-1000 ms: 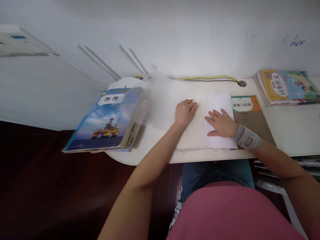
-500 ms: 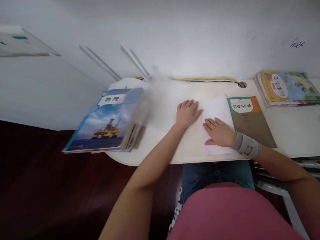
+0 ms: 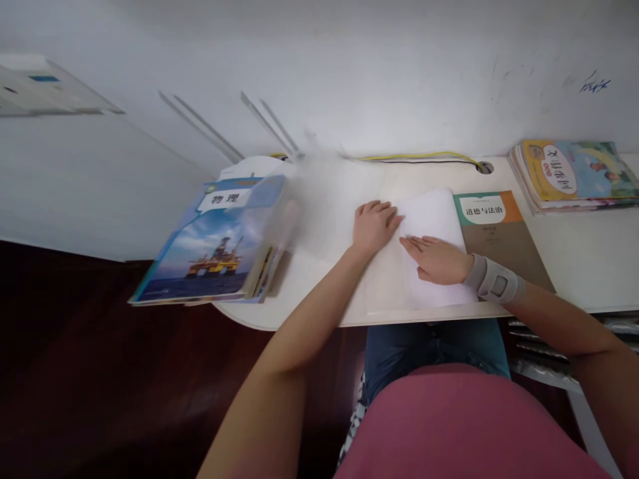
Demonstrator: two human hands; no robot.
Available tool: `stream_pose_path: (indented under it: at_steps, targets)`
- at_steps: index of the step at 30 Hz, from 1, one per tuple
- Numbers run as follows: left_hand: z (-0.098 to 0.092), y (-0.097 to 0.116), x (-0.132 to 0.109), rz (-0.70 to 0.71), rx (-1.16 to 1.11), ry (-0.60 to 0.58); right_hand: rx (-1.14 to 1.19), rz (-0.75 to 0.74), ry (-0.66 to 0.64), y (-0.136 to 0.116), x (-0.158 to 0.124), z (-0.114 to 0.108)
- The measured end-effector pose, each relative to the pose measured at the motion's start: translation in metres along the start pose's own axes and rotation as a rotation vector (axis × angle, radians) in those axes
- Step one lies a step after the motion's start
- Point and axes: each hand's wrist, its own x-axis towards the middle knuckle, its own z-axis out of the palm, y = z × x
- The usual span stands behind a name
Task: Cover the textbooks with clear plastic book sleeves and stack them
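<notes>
A white sheet (image 3: 436, 216) lies on the white desk (image 3: 309, 286) in front of me, its right edge beside a brown, green and orange book (image 3: 504, 246). My right hand (image 3: 436, 259) rests flat on the sheet with fingers stretched toward the left, a grey band around its wrist. Just left of the sheet, my left hand (image 3: 374, 226) lies palm down, fingers spread a little, its fingertips near the sheet's left edge. Neither hand holds anything. What lies beneath the palms is hidden.
At the desk's left end is a stack of books topped by a blue one (image 3: 214, 246). Another stack (image 3: 579, 173) stands at the back right. A yellow cable (image 3: 424, 156) runs along the wall to a round desk hole (image 3: 484, 167).
My right hand has shifted slightly left and its fingers have drawn closer together, pointing more to the left. My left hand has hardly moved.
</notes>
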Motion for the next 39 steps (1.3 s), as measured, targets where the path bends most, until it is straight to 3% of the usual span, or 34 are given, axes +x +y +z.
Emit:
stream_pose_path:
  at_steps: [6, 10, 13, 17, 20, 29, 35, 39]
  targets:
    - [-0.001, -0.001, -0.001, 0.002, 0.010, -0.019, 0.068, -0.013, 0.037, 0.005, -0.003, -0.011]
    - [0.000, -0.002, -0.001, 0.017, -0.005, -0.010, 0.159, 0.061, 0.233, 0.036, -0.030, -0.015]
    - [0.001, -0.003, -0.001, 0.014, -0.020, -0.001, 0.269, 0.092, 0.393, 0.057, -0.051, 0.003]
    - [0.005, -0.007, 0.001, -0.003, -0.078, 0.055, 0.387, 0.129, 0.510, 0.061, -0.056, 0.035]
    - [0.007, -0.011, 0.002, -0.003, -0.115, 0.104, 0.386, 0.155, 0.516, 0.055, -0.049, 0.044]
    - [0.011, -0.022, 0.005, -0.005, -0.174, 0.175, 0.297, 0.230, 0.427, 0.037, -0.039, 0.038]
    - [-0.014, -0.024, -0.018, 0.003, 0.059, 0.081, 0.437, 0.337, 0.520, 0.060, -0.034, 0.044]
    - [-0.024, -0.031, -0.047, -0.075, 0.210, -0.035, 0.405, 0.373, 0.448, 0.078, -0.022, 0.044]
